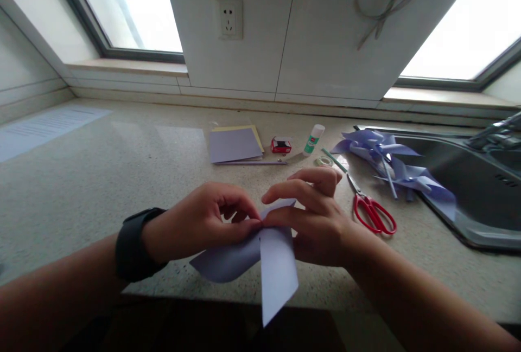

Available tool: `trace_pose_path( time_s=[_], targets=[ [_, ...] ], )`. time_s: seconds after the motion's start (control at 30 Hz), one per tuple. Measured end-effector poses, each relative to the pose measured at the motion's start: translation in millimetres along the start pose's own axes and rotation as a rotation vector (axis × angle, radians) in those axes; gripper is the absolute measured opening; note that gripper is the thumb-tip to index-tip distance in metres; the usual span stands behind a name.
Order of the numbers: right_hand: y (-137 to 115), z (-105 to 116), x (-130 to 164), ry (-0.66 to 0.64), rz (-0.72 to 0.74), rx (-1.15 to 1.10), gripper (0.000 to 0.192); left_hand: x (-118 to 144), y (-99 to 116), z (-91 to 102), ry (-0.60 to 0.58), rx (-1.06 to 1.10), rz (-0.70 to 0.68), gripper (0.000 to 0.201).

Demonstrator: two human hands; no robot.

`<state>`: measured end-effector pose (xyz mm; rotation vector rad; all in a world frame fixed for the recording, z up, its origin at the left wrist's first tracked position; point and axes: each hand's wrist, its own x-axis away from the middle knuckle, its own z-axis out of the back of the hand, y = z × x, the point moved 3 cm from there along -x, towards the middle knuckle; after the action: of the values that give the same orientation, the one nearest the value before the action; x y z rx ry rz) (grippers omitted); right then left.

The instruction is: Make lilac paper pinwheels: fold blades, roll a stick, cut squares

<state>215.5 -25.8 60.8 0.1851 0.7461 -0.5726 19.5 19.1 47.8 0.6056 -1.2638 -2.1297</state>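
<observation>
Both hands, left hand [211,222] and right hand [313,222], pinch folded purple paper [268,265] corners together at its centre above the table [101,178], likely needing fastening.

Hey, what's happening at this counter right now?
A person is pinching a folded piece of lilac paper at its centre with both hands, left hand and right hand, above the counter edge. Behind lie red scissors, a glue stick, a paper stack, and finished paper pinwheels beside the sink.

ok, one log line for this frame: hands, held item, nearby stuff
left hand: pinching lilac paper at centre | right hand: pinching same paper | nearby: red scissors, glue stick, finished pinwheels
</observation>
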Motion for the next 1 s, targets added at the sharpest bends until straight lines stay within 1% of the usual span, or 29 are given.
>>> trace_pose_path(
  time_s=[0.07,0.13,0.27,0.37,0.43,0.5,0.57,0.6,0.63,0.67,0.7,0.8,0.87,0.93,1.0],
  targets=[
    [0,0,0,0.015,-0.013,-0.005,0.010,0,-4,-0.6,-0.003,0.060,0.076,0.024],
    [-1,0,0,0.022,-0.022,-0.011,0.011,-1,-5,-1.6,-0.017,0.118,0.119,0.026],
    [0,-2,-1,0.011,-0.031,-0.036,0.012,-1,-4,-2.8,-0.041,0.203,0.138,0.023],
    [1,-3,-1,0.022,-0.032,-0.063,0.013,-1,-4,-2.7,-0.042,0.252,0.186,0.021],
    [2,-4,-1,0.037,-0.027,-0.073,0.013,-2,-6,-1.7,-0.027,0.260,0.200,0.021],
    [4,-4,-1,0.043,-0.030,-0.070,0.013,-5,-8,1.4,0.023,0.237,0.155,0.024],
    [7,-3,0,0.054,-0.033,-0.055,0.014,-8,-12,7.7,0.128,0.153,0.058,0.025],
    [8,-3,1,0.063,-0.034,-0.044,0.014,-9,-15,11.7,0.190,0.090,0.010,0.029],
    [11,-2,2,0.072,-0.035,-0.032,0.014,-10,-18,16.5,0.265,0.016,-0.038,0.037],
    [13,-1,3,0.082,-0.035,-0.020,0.015,-11,-23,21.0,0.312,-0.028,-0.050,0.043],
    [15,0,4,0.090,-0.036,-0.008,0.015,-12,-29,25.6,0.345,-0.061,-0.053,0.044],
    [21,2,5,0.097,-0.034,0.025,0.015,-13,-47,40.4,0.430,-0.215,-0.068,0.040],
    [22,3,6,0.093,-0.021,0.051,0.014,-15,-58,48.3,0.451,-0.360,-0.097,0.028],
    [22,5,6,0.084,0.000,0.077,0.013,-18,-67,51.9,0.414,-0.494,-0.136,0.018],
    [21,6,6,0.072,0.018,0.090,0.013,-21,-74,52.7,0.374,-0.598,-0.166,0.013]
  ],
)
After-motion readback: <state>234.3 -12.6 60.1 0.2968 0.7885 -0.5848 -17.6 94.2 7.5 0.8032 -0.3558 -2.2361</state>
